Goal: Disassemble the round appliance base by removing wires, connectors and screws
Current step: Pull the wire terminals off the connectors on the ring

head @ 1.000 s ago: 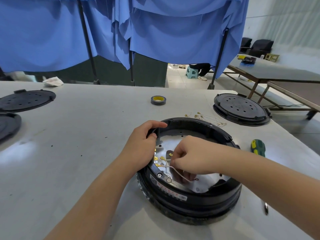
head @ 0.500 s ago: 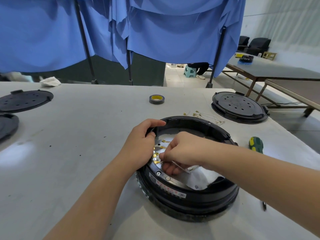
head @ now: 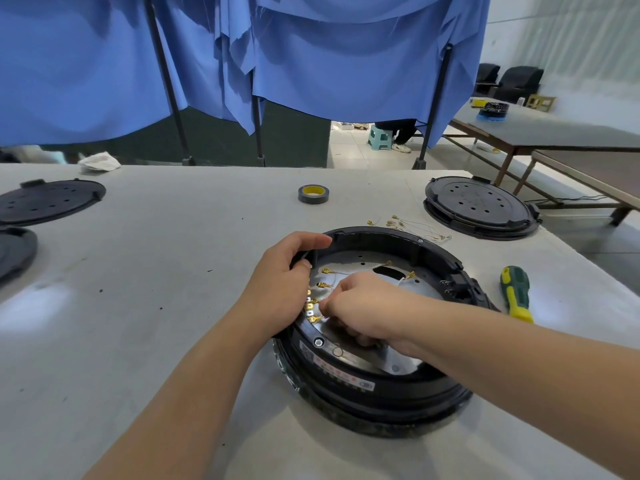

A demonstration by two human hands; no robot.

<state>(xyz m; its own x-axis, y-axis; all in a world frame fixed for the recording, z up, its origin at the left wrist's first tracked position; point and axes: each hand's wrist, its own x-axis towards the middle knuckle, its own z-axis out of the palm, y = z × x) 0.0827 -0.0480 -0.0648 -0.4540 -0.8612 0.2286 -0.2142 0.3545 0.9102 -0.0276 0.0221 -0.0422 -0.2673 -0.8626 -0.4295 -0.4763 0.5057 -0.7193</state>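
Note:
A round black appliance base (head: 381, 386) with a shiny metal plate inside lies on the grey table (head: 156, 306). My left hand (head: 282, 282) grips its left rim, thumb over the edge. My right hand (head: 360, 306) reaches inside, fingers curled and pinching at a thin white wire beside a row of brass connectors (head: 317, 308) along the left inner side. More brass connectors (head: 412, 274) sit near a dark opening in the plate. What my right fingertips hold is mostly hidden under the hand.
A green and yellow screwdriver (head: 516, 292) lies right of the base. Removed wires with brass ends (head: 408, 226) lie behind it. A roll of tape (head: 313, 194) sits further back. Black round covers (head: 479, 206) (head: 48, 199) rest at right and left.
My right hand has moved left and up inside the base, toward the connector row. The left hand keeps its grip on the rim.

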